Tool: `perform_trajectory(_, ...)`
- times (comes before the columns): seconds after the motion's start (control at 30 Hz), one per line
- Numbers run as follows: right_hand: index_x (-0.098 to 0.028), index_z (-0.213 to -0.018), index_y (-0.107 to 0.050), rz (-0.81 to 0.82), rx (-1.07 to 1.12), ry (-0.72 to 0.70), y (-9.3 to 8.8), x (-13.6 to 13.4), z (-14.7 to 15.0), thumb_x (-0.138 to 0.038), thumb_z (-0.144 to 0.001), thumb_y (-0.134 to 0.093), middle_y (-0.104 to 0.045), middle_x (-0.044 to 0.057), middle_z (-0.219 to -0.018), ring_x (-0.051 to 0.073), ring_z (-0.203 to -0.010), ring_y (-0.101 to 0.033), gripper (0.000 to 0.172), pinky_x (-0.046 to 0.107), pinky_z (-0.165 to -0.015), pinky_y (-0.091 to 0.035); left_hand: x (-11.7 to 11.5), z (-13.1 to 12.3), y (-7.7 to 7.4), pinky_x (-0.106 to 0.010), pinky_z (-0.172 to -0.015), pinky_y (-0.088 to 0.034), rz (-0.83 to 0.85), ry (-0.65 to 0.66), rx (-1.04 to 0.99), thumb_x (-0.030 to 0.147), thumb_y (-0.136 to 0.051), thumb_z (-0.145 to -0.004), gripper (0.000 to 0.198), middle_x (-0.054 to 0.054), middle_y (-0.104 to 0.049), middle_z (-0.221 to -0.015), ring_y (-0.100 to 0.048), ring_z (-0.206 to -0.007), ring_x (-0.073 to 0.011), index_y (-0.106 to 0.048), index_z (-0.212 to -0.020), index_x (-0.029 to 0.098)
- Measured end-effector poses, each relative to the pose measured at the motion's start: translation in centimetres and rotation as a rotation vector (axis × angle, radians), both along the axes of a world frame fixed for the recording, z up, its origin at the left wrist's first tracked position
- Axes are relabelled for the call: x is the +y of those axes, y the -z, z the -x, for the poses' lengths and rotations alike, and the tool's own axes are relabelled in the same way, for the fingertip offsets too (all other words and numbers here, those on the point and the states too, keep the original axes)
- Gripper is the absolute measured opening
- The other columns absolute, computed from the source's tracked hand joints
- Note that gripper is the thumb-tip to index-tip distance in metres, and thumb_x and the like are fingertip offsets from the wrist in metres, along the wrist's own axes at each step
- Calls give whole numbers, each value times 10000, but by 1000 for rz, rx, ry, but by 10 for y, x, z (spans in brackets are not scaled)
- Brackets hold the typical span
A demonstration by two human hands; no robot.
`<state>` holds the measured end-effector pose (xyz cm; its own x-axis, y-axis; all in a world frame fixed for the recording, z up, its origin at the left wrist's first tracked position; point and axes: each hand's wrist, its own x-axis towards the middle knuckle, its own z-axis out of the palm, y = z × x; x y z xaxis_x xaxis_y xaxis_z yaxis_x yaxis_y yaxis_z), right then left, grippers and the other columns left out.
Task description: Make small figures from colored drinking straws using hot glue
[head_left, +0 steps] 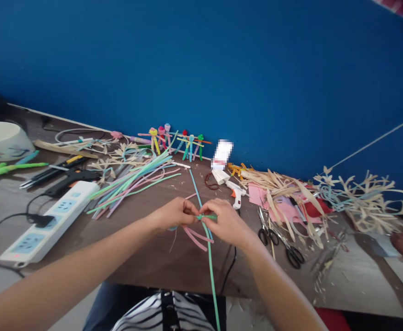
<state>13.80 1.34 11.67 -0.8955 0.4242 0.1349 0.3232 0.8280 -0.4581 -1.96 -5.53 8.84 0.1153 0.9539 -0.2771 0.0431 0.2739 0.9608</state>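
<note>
On the left, a white power strip [61, 225] lies on the brown table [153, 271], and a loose bundle of fuzzy strands [135, 181] fans out beside it, reaching far and right. Farther back, a row of small figures [191, 145] made from similar strands stands near the blue wall [201, 69].

Right of the bundle, the left hand [173, 214] has its thumb and forefinger brought narrow, pinched at the left of a small green knot [200, 217]. The knot sits between the two hands, above the middle of the table. The right hand [226, 223] meets it from the right, thumb and forefinger closed on the green part there.

From this joint a long green strand [212, 271] hangs toward the person, its long axis running near and slightly right. A blue strand [195, 184] slants from far left to near right behind the fingers, and pink strands [196, 238] point near and right below them.

The step in hand looks like twisting or tying the green strand about the joint; the next move seems to call for a steady left pinch while the right fingers draw the turn tight.
</note>
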Motion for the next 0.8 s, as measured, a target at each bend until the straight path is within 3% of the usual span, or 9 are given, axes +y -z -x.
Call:
perform_trajectory(0.5,-166,-789,-532,-92,-86,-38,-3,1,3,-89,-698,-560,-579,6,-782,144,-783,-468,122,263,-705,-298,4,0,-6,-164,-375,-238,18,42,73,157,-497,-539,149,72,-438,-391,-314,-365,-35,-619,-613,114)
perform_trajectory(0.8,-164,-761,-526,-150,-79,-67,-7,1,1,-140,-729,-565,-573,-2,-774,135,-755,-458,55,258,-679,-280,9,4,3,-156,-365,-231,-8,82,46,171,-503,-564,176,57,-471,-414,-329,-368,-33,-651,-637,112)
